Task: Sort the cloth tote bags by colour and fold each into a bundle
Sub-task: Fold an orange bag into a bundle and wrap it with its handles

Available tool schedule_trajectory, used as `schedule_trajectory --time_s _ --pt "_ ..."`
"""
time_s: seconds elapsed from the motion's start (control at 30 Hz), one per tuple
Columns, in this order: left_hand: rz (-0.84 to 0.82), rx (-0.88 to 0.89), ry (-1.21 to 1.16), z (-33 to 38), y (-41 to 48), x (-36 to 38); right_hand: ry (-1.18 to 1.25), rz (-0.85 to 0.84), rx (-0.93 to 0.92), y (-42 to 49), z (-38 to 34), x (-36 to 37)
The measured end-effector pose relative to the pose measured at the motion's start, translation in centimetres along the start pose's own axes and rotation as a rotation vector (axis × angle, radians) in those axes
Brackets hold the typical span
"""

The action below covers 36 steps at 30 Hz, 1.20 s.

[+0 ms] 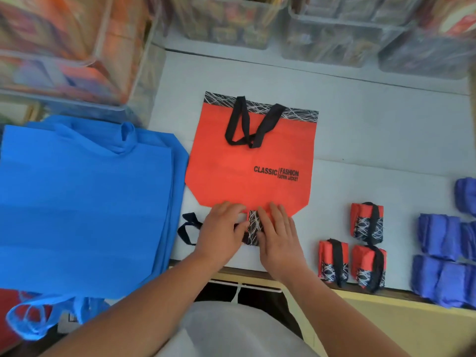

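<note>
Hands (219, 229) (279, 237) press a narrow line-patterned cloth bundle (253, 224)

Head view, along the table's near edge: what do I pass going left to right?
stack of blue tote bags → left hand → partly folded patterned bag → right hand → three folded red bundles → folded purple-blue bundles
</note>
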<state>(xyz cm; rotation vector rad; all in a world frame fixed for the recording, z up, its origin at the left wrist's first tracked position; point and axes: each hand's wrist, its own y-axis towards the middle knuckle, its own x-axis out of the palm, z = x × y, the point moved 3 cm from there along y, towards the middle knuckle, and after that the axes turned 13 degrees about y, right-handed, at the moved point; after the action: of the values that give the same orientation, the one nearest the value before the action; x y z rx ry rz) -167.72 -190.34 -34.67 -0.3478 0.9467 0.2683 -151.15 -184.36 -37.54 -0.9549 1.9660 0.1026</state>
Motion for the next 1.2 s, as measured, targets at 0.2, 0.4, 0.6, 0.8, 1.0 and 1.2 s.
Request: schedule_trajectory --time_s 0.2,0.4,0.6,0.8,1.0,1.2 --pt "-0.215 0.31 0.319 -3.8 -3.6 0.1 -0.164 0.004 0.003 -0.2 -2.3 1.0" --pt "-0.175 0.37 0.411 -3.5 -1.5 0.1 0.168 0.004 0.109 1.0 -1.7 1.9" --pt "-0.33 0.436 0.309 -3.5 -2.2 -3.3 0.075 -0.158 0.201 1.1 -2.6 1.3" --pt "-0.193 0.468 0.323 -4.9 -1.3 -7.0 0.018 -0.215 0.236 1.3 -2.7 1.4" --pt "-0.23 0.536 0.545 -4.9 -2.8 -4.4 -0.028 -0.226 0.225 1.3 -2.8 1.4" --pt "-0.265 0.495 0.307 -2.6 -2.0 -0.3 0.061 -0.262 0.242 1.5 -2.9 1.0"
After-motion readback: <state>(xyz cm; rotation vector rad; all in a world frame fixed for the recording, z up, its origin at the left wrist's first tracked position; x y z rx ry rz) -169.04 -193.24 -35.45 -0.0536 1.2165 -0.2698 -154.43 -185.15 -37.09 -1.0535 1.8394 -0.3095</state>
